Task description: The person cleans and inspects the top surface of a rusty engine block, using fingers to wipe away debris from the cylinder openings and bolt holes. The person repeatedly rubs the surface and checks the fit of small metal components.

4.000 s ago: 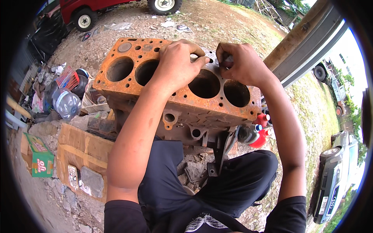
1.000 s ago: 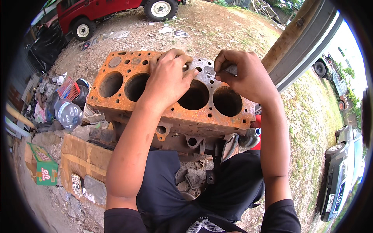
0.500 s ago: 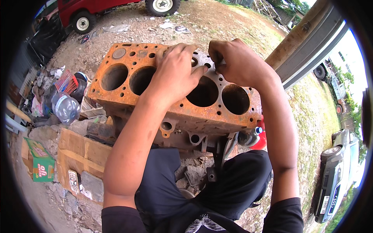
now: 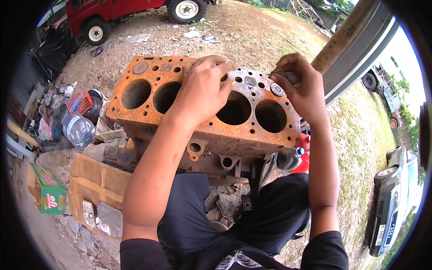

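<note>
A rusty engine block (image 4: 216,123) with a row of large round cylinder bores stands in front of me. Part of its top face, toward the far right, is scraped to bare grey metal. My left hand (image 4: 202,83) rests on that top face near the far edge, thumb apart from the fingers. Over the far right corner, my right hand (image 4: 306,83) pinches a small dark piece (image 4: 292,77), mostly hidden by the fingers. Just beside its thumb sits a round metal plug (image 4: 277,89); a similar plug (image 4: 140,68) shows at the far left.
Left of the block lie a clear plastic bottle (image 4: 78,130), a red basket (image 4: 78,100), a cardboard sheet (image 4: 96,180) and a green box (image 4: 48,191). A dark bottle with a blue cap (image 4: 290,158) stands under the right end. A post (image 4: 344,40) rises at the right; vehicles stand beyond.
My right hand has moved right, from the middle of the far edge to the far right corner, uncovering the grey metal and the right plug. My left hand stays nearly in place.
</note>
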{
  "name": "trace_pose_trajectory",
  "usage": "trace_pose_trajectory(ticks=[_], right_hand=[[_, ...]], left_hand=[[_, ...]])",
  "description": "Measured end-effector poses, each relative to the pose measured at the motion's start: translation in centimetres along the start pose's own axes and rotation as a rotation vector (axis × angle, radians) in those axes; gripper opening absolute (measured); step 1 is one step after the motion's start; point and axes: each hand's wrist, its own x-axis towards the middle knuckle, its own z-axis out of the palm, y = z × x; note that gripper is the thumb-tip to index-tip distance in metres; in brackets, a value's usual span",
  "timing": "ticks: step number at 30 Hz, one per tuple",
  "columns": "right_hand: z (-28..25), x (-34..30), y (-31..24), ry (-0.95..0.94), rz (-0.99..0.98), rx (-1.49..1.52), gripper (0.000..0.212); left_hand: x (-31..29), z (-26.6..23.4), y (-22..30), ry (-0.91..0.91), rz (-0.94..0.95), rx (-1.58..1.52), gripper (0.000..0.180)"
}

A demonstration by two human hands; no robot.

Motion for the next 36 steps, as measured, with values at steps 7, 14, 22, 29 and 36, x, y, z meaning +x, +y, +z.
trace_pose_trajectory(ticks=[7, 14, 22, 29, 36], right_hand=[[-2.0, -3.2, 4.0, 0.399, 0.189, 0.332, 0.023], [-2.1, -4.0, 5.2, 0.334, 0.235, 0.395, 0.025], [-1.3, -4.2, 4.3, 0.305, 0.223, 0.384, 0.026], [-1.9, -4.0, 2.0, 0.199, 0.307, 0.398, 0.032], [-1.4, -3.8, 0.7, 0.170, 0.324, 0.481, 0.033]], left_hand=[[-0.9, -0.5, 3.0, -0.132, 0.235, 0.052, 0.027], [-0.6, 0.1, 2.8, -0.038, 0.057, 0.561, 0.065], [-0.3, -1.3, 2.9, 0.059, 0.051, 0.224, 0.063], [-0.4, -1.8, 3.1, 0.106, 0.066, -0.023, 0.040], [-0.3, -2.4, 3.0, 0.183, 0.025, -0.169, 0.030]])
